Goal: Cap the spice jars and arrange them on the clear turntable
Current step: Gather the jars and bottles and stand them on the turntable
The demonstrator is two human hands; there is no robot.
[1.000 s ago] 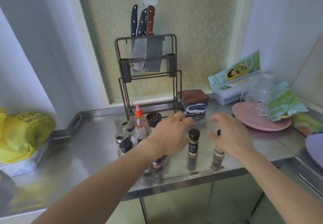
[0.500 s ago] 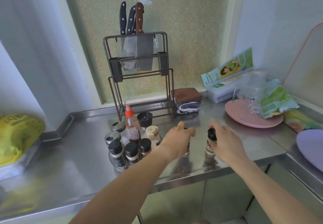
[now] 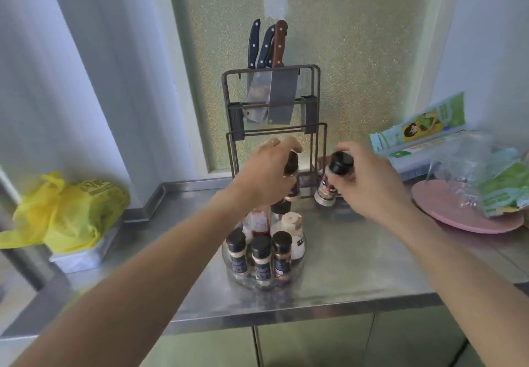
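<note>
The left hand (image 3: 266, 172) was closed from above around a dark-capped spice jar (image 3: 291, 176), lifted clear of the counter (image 3: 357, 266); its fingers hid most of the cap. The right hand (image 3: 369, 179) gripped a second jar (image 3: 332, 179) with a black cap, tilted, also off the counter. Below the left hand stood the clear turntable (image 3: 297, 273) holding capped jars, its rear jars partly hidden by the left wrist. Labels were too blurred to read.

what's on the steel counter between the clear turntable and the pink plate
In the head view, nothing: the steel counter is bare between the clear turntable and the pink plate. The right hand holds its black-capped spice jar above it.
</note>
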